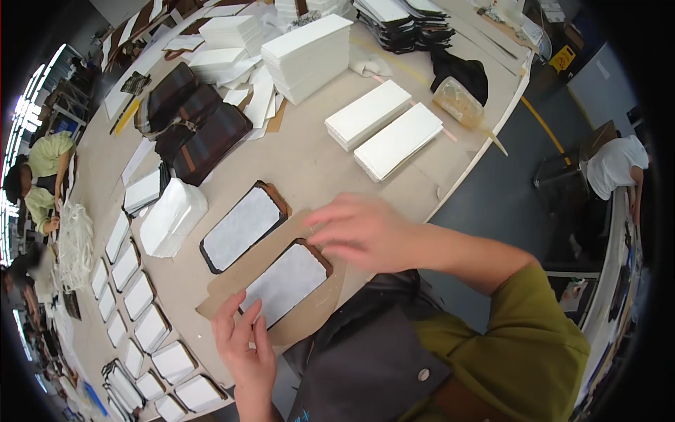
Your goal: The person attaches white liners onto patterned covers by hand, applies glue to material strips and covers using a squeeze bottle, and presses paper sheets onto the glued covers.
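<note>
A white rectangular panel with dark, rounded edges (285, 285) lies on a sheet of brown card (232, 283) near the table's front edge. My left hand (242, 344) is at the panel's lower left corner, fingers apart, with nothing visible in it. My right hand (365, 232), slightly blurred, hovers by the panel's upper right end with its fingers stretched out and apart. Whether its fingertips touch the panel, I cannot tell. A second similar panel (245, 228) lies just beyond, at the card's far side.
Rows of white panels (151, 327) cover the table's left side. A white block-like stack (172, 218) stands nearer. Two stacks of white strips (399, 141), a glue-like bottle (458, 102), dark plaid pieces (211, 141) and tall white stacks (309, 60) lie beyond. Other people sit left and right.
</note>
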`<state>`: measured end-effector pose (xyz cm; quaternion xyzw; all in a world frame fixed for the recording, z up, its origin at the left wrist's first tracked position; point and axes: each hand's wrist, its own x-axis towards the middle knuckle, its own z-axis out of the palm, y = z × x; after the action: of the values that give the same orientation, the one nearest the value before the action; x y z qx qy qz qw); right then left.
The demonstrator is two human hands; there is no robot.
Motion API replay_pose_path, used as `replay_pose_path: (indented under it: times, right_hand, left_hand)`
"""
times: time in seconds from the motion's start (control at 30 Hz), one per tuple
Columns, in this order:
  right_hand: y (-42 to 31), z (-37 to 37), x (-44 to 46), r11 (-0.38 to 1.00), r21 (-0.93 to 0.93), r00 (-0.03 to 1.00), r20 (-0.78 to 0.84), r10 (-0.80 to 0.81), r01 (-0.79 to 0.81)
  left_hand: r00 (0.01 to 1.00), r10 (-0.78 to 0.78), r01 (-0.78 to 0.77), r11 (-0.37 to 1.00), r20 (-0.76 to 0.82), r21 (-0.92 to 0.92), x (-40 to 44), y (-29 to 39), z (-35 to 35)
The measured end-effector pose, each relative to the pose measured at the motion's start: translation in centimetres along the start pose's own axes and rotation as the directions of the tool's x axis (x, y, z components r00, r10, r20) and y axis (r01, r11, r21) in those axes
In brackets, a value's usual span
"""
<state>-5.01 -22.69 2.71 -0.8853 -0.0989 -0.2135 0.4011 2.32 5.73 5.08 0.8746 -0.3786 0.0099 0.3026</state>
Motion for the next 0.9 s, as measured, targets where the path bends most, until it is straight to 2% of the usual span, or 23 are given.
replay_pose_path:
  times: [0.03, 0.07, 0.13, 0.2, 0.23, 0.3, 0.33, 0.43, 0.5, 0.57, 0.77, 0.83, 0.9]
  right_hand:
    - [0.1, -1.4, -0.6, 0.993, 0.078, 0.989, -0.114, 0.100, -0.091]
    - [0.5, -2.8, -1.4, 0.971, 0.165, 0.954, -0.219, 0.205, -0.171]
    - [2.0, -5.1, -3.1, 0.966, 0.146, 0.800, -0.541, 0.258, -0.213]
    - [4.0, -7.6, -5.2, 0.941, 0.250, 0.661, -0.670, 0.337, -0.227]
    - [4.5, -8.5, -5.9, 0.944, 0.243, 0.654, -0.680, 0.331, -0.225]
    - [5.1, -10.1, -7.1, 0.888, 0.237, 0.581, -0.684, 0.440, -0.393]
    - [5.6, -10.5, -7.9, 0.866, 0.221, 0.584, -0.661, 0.471, -0.449]
    - [6.2, -10.7, -8.7, 0.866, 0.192, 0.612, -0.639, 0.467, -0.461]
    - [6.3, -10.9, -8.8, 0.860, 0.196, 0.617, -0.623, 0.481, -0.472]
    - [6.5, -11.0, -8.8, 0.862, 0.188, 0.633, -0.609, 0.478, -0.471]
    - [7.0, -10.6, -8.1, 0.880, 0.187, 0.665, -0.591, 0.456, -0.437]
    - [7.1, -10.6, -8.0, 0.895, 0.187, 0.679, -0.595, 0.430, -0.404]
    - [6.9, -10.5, -8.1, 0.887, 0.209, 0.672, -0.588, 0.450, -0.411]
  left_hand:
    - [1.000, 0.006, -0.006, 1.000, -0.003, 0.006, 1.3, 1.0, -0.4]
    - [0.997, 0.077, -0.077, 0.997, 0.012, 0.011, 3.0, 2.4, -0.6]
    - [0.973, 0.229, -0.229, 0.973, 0.025, -0.003, 6.8, 4.8, 0.7]
    - [0.935, 0.353, -0.352, 0.936, 0.039, -0.025, 10.7, 7.5, 3.3]
    - [0.915, 0.399, -0.398, 0.917, 0.058, -0.029, 12.5, 8.7, 5.0]
    - [0.859, 0.505, -0.505, 0.863, 0.085, -0.033, 15.9, 10.6, 8.7]
    - [0.851, 0.518, -0.517, 0.855, 0.086, -0.036, 17.0, 11.6, 10.3]
    - [0.841, 0.517, -0.528, 0.849, 0.160, 0.032, 18.9, 13.9, 12.9]
    - [0.882, 0.340, -0.400, 0.906, 0.327, 0.138, 19.4, 14.9, 13.7]
    - [0.894, 0.302, -0.368, 0.916, 0.331, 0.159, 19.6, 15.1, 13.8]
    - [0.887, 0.363, -0.409, 0.904, 0.285, 0.121, 19.6, 14.9, 13.5]
    - [0.905, 0.291, -0.334, 0.938, 0.310, 0.095, 19.8, 15.2, 12.8]
    - [0.905, 0.300, -0.326, 0.945, 0.301, 0.038, 20.2, 14.6, 12.6]
